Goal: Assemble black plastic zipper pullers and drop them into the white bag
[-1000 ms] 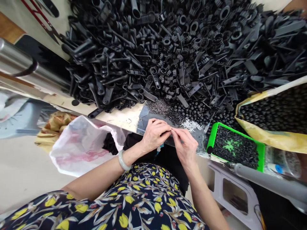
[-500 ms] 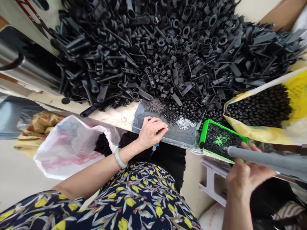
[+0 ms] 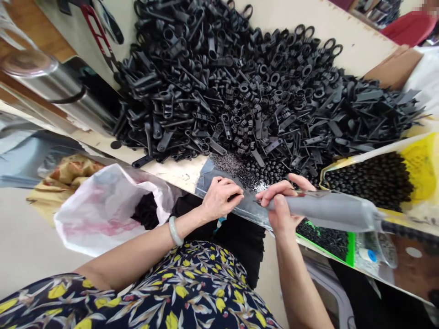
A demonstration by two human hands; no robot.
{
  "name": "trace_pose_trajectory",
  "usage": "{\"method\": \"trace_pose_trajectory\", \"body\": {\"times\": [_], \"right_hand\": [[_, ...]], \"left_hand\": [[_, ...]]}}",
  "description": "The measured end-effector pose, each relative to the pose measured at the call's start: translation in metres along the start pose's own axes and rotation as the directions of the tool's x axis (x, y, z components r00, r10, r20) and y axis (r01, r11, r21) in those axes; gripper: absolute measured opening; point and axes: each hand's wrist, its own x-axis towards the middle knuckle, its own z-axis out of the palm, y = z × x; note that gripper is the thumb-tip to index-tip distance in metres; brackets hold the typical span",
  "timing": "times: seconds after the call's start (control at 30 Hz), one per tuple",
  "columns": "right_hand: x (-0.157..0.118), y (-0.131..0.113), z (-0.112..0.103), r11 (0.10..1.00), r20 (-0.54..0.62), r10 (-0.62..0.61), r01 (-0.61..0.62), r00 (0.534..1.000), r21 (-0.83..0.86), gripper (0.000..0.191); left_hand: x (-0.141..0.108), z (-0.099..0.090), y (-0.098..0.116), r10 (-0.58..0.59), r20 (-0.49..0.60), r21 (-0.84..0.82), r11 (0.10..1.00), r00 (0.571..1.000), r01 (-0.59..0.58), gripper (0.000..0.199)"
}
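My left hand [image 3: 219,197] is closed in a pinch above the grey work strip [image 3: 206,179] at the bench edge. A tiny light thing shows at its fingertips, too small to name. My right hand [image 3: 281,215] is wrapped round a grey electric screwdriver [image 3: 329,211], its tip pointing left towards my left fingertips, a short gap apart. Small silver pins [image 3: 259,186] lie in a heap just beyond, partly hidden by my right fingers. Behind them are tiny dark parts [image 3: 228,163] and black beads [image 3: 270,172].
A large pile of black plastic parts [image 3: 219,91] covers the bench. At right are a yellow-white bag [image 3: 423,164] of black beads and a green tray [image 3: 350,251] of small black pieces. A steel flask [image 3: 68,98] lies at left; a white plastic bag [image 3: 85,214] hangs below the edge.
My right hand has moved left with the screwdriver, from over the green tray to beside my left hand. My left hand stays pinched in nearly the same place. The view has shifted.
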Motion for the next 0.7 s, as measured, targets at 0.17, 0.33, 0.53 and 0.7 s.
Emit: {"method": "trace_pose_trajectory", "body": {"times": [0.17,0.33,0.53,0.7], "right_hand": [[0.002,0.016,0.031,0.994,-0.105,-0.032,0.043,0.994,0.096,0.021],[0.005,0.022,0.039,0.991,-0.104,-0.05,0.063,0.993,0.121,0.022],[0.007,0.027,0.042,0.994,-0.085,-0.031,0.04,0.996,0.102,0.024],[0.003,0.029,0.042,0.996,-0.086,-0.021,0.028,0.996,0.088,0.025]], "left_hand": [[0.0,0.001,0.001,-0.018,0.012,-0.001,1.0,1.0,0.018,0.013],[0.0,0.0,0.001,-0.011,0.002,-0.004,1.0,1.0,0.011,0.011],[0.0,0.0,0.001,0.008,-0.01,0.003,1.0,1.0,-0.008,0.012],[-0.001,0.001,0.0,0.002,0.001,0.014,1.0,1.0,-0.002,0.014]]}}
